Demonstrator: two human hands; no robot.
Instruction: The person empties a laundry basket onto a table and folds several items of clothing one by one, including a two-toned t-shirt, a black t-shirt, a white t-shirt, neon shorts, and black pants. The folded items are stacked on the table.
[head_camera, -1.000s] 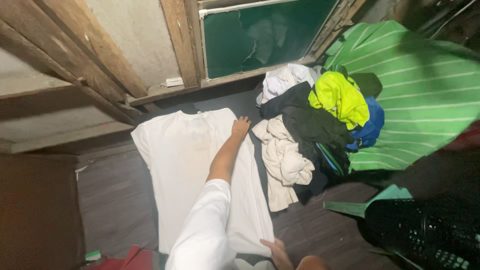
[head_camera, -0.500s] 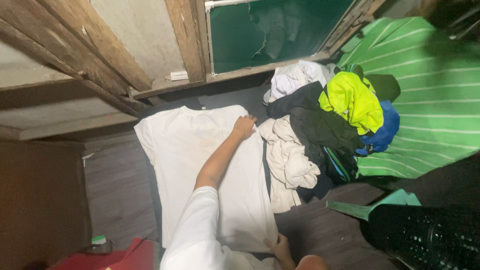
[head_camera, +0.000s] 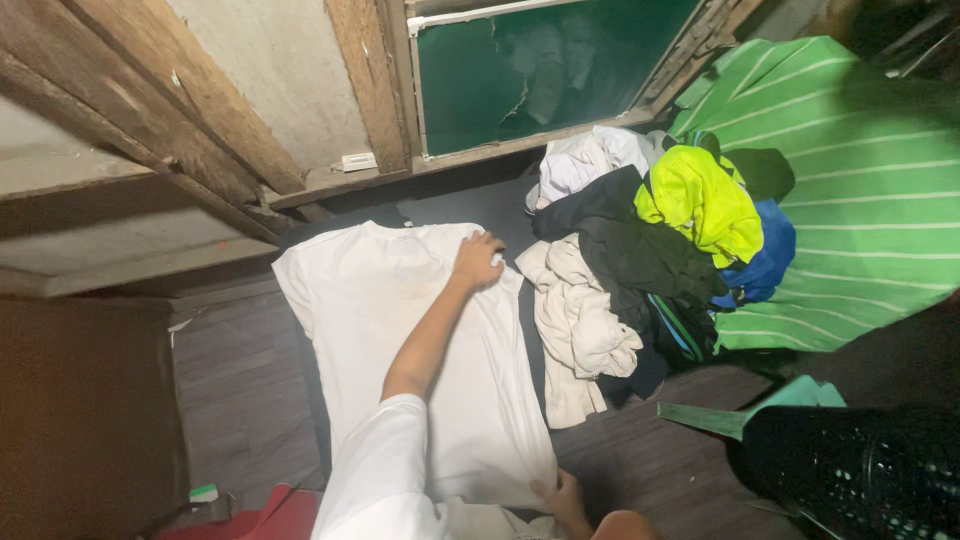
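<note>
A white T-shirt (head_camera: 400, 320) lies flat on the dark wooden floor, collar toward the wall. My left hand (head_camera: 478, 262), on an arm in a white sleeve, reaches out to the shirt's far right shoulder with its fingers curled on the fabric. At the bottom of the view, my right hand (head_camera: 560, 495) pinches the shirt's near right hem corner. Only part of that hand shows.
A heap of clothes (head_camera: 640, 260) in white, black, cream, neon yellow and blue lies right of the shirt, against a green striped cloth (head_camera: 860, 200). A black perforated object (head_camera: 860, 470) sits at bottom right, a red thing (head_camera: 270, 515) at bottom left. Wooden beams (head_camera: 200, 130) and a green window pane (head_camera: 520, 70) stand behind.
My left hand has drawn a little inward and to the left along the shirt's right shoulder, fingers curling on the cloth. My right hand stays at the hem corner.
</note>
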